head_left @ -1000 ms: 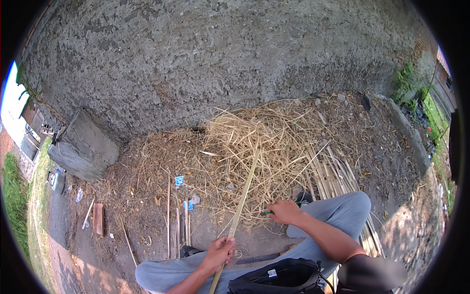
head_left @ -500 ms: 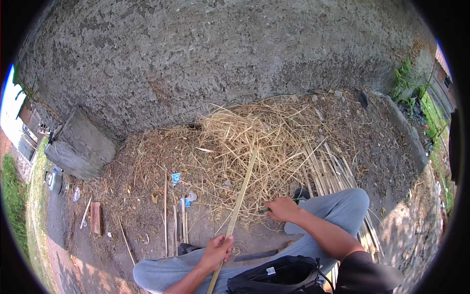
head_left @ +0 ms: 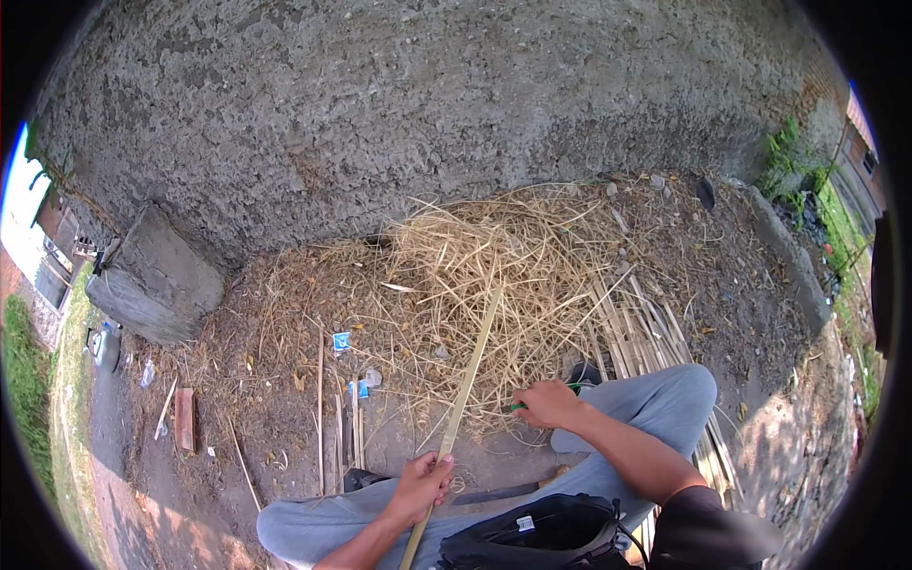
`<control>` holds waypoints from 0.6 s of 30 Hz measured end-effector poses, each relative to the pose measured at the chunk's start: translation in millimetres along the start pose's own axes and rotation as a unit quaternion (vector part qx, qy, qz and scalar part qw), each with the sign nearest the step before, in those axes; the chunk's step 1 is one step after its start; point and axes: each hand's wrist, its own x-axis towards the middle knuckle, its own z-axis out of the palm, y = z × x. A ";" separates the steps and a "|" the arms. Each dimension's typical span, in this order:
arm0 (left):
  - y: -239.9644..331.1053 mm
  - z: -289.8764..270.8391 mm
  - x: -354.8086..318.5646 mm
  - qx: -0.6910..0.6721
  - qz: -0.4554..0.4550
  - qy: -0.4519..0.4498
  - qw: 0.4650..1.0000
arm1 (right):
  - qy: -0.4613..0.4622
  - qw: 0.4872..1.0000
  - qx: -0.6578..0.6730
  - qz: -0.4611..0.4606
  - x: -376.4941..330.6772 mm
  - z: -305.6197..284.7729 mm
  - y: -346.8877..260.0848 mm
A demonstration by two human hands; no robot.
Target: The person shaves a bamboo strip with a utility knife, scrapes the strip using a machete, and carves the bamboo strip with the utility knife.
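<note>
My left hand [head_left: 420,486] is closed round a long, flat bamboo strip [head_left: 466,391]. The strip slants away from me, its far end over a heap of pale shavings [head_left: 475,266] and its near end passing down across my lap. To the right, my right hand [head_left: 549,406] is closed by my bent knee, at the near edge of the heap. A green thing [head_left: 519,408] pokes out of that fist; its kind is hidden by my fingers. The right hand is apart from the strip.
Split bamboo strips [head_left: 635,328] lie to the right, partly under my leg. Thinner sticks [head_left: 321,408] lie at left near blue wrappers [head_left: 341,343]. A rough wall [head_left: 427,104] rises behind the heap. A concrete block [head_left: 161,280] and a reddish brick [head_left: 184,420] are farther left. An open black bag [head_left: 532,538] sits at my lap.
The far end of the bamboo strip has shifted slightly to the right. Both hands stay nearly where they were, with their grips unchanged.
</note>
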 end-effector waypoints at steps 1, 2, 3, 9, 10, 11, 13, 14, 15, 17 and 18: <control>-0.5 0.2 -0.4 0.004 -0.002 0.004 1.000 | -0.001 1.000 0.000 0.000 -1.2 -0.3 -0.5; -0.6 0.5 -0.8 0.003 -0.003 0.004 1.000 | 0.038 0.999 0.025 0.008 -2.9 -0.7 -0.3; 0.4 0.9 -0.4 0.000 0.001 -0.004 1.000 | 0.077 0.996 0.050 0.017 -4.2 -1.1 -0.3; 11.9 1.0 -6.9 -0.043 -0.012 0.022 0.999 | 0.330 0.907 0.261 0.002 -15.1 -44.1 -32.2; 13.2 2.1 -5.8 -0.009 -0.001 0.032 0.999 | 0.353 0.898 0.263 -0.024 -19.9 -48.1 -38.7; 14.7 2.9 -5.4 -0.015 -0.001 0.034 0.999 | 0.348 0.900 0.261 -0.026 -25.0 -48.6 -48.3; 19.5 5.0 -5.8 0.017 0.006 0.042 0.999 | 0.336 0.875 0.334 -0.103 -34.4 -44.3 -70.0; 21.8 5.9 -7.0 0.014 0.005 0.042 0.999 | 0.333 0.876 0.333 -0.103 -36.8 -40.9 -80.1; 24.0 7.7 -8.5 0.007 0.012 0.035 0.999 | 0.307 0.881 0.343 -0.111 -38.5 -37.4 -89.6; 27.8 9.4 -10.3 0.000 0.019 0.030 0.999 | 0.281 0.884 0.354 -0.120 -33.7 -32.4 -100.7; 29.1 10.8 -10.7 -0.003 0.029 0.027 0.999 | 0.314 0.879 0.331 -0.134 -28.8 -29.0 -102.8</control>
